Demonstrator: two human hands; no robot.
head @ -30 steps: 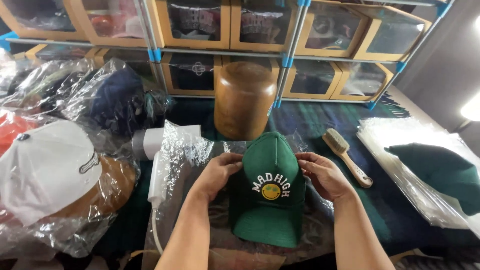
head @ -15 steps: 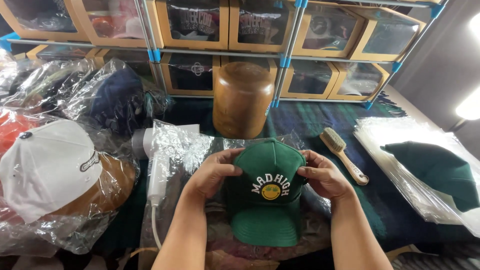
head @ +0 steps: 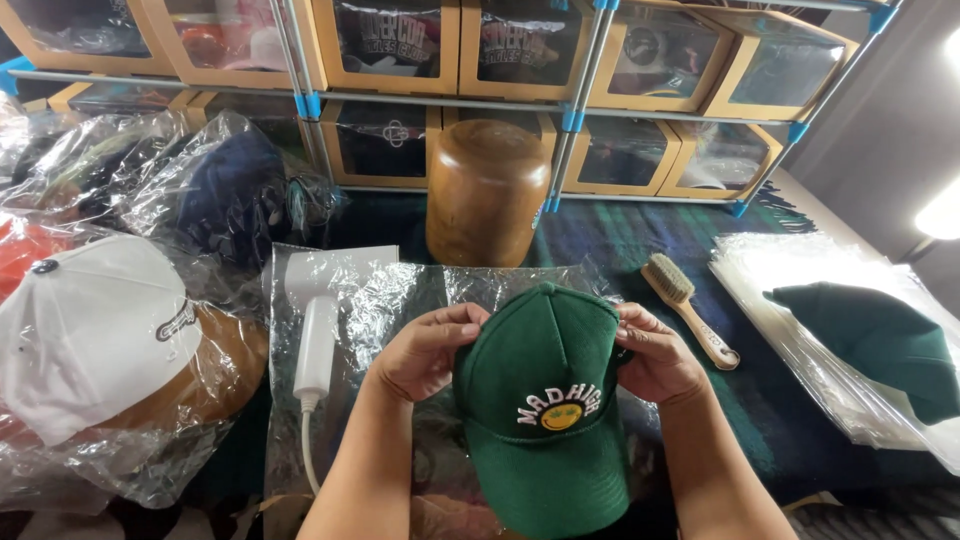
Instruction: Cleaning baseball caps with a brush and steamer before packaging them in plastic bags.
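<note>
A dark green cap (head: 545, 400) with white lettering and a yellow smiley patch on its front is held upright at the centre, brim toward me. My left hand (head: 425, 350) grips its left side and my right hand (head: 655, 352) grips its right side, thumbs on the crown. Under the cap lies a clear plastic bag (head: 400, 300) spread on the dark plaid cloth.
A rounded wooden hat block (head: 487, 190) stands behind the cap. A white handheld steamer (head: 315, 330) lies at left, a wooden brush (head: 690, 310) at right. Bagged caps, one white (head: 90, 330), pile up at left. Another green cap (head: 880, 335) rests on plastic bags at right. Boxed caps fill the back shelves (head: 400, 50).
Both hands have raised the cap slightly and slid up toward the back of its crown; the view has shifted a little.
</note>
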